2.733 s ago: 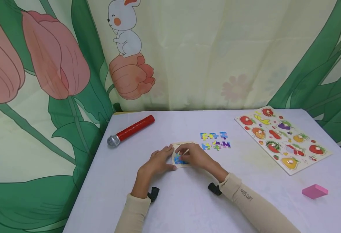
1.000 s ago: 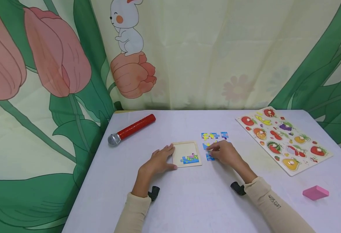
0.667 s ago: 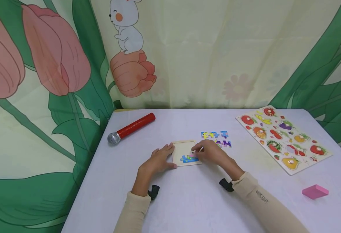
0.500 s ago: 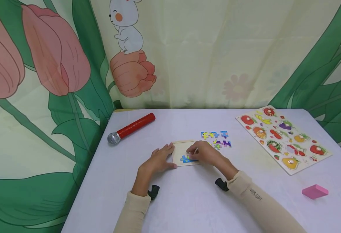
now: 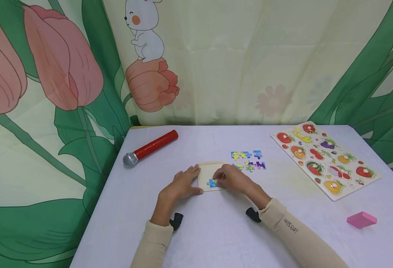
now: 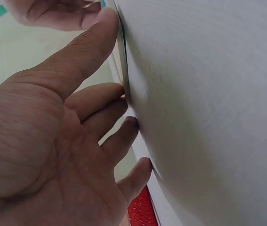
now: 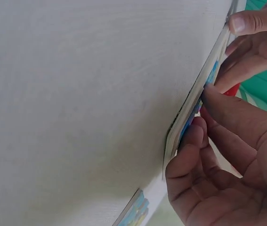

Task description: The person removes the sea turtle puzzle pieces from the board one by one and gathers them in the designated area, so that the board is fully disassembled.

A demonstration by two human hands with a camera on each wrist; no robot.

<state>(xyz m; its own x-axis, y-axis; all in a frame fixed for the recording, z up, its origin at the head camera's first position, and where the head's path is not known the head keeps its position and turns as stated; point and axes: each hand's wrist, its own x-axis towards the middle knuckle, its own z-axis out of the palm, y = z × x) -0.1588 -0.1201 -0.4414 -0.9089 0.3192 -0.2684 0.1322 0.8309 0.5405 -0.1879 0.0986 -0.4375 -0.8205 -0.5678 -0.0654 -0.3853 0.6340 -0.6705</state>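
The shallow wooden puzzle tray (image 5: 205, 170) lies on the white tabletop, with blue jigsaw pieces (image 5: 212, 183) in its lower part. My left hand (image 5: 180, 186) rests at its left side, fingers spread along the edge and thumb near the lower left corner. My right hand (image 5: 233, 178) is over the tray's right half, thumb and fingers pinching a puzzle piece low against it; the hand mostly hides the piece. In the right wrist view, the right thumb (image 7: 237, 113) and curled fingers meet at the tray's face. Several loose jigsaw pieces (image 5: 257, 165) lie beyond the right hand.
A red microphone (image 5: 156, 145) with a silver head lies at the back left. On the right lies a fruit picture board (image 5: 342, 152), with a pink block (image 5: 362, 220) nearer the front right. A printed curtain (image 5: 230, 67) hangs behind the table.
My right hand went from the tray to the loose pieces, then back left over the tray, lately shifting slightly further left. My left hand has stayed at the tray's left edge.
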